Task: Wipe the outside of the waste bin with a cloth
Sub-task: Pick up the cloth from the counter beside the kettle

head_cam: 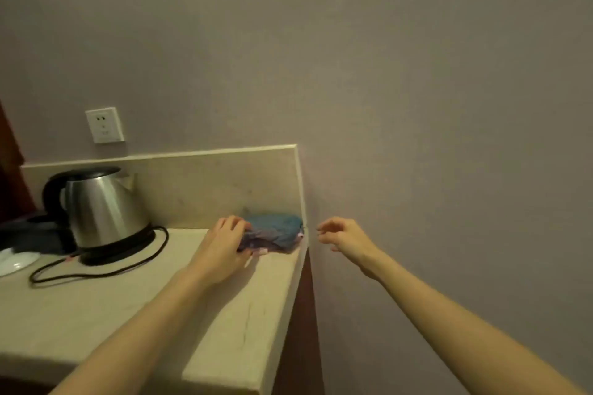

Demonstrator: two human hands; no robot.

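Cloth [277, 231]: blue-grey, bunched. It lies on the table [128, 314] well to the right of the stainless electric kettle [102, 205], in the far corner against the upstand [192, 189] and at the table's right edge. Small pink bits show along its near edge; what they are cannot be made out.

Left hand [224, 244]: set on the end of the cloth that faces the kettle. The fingers are curled over the fabric and the thumb is underneath, so the hand grips the cloth. The forearm crosses the tabletop on the near side of the kettle.

Right hand [345, 237]: in the air farther from the kettle than the cloth, just past the table's right edge and in front of the wall [417, 74]. The fingers are loosely curled and hold nothing. It touches neither the cloth nor the table.

Kettle: upright on its black base [118, 250], spout toward the upstand. Its black power cord [96, 272] loops over the tabletop in front of it.

Other items: a white wall socket [104, 124] above the kettle, over the upstand. A white dish [16, 261] sits at the frame edge to the kettle's left. A dark object [32, 234] lies between dish and kettle, too dim to identify.
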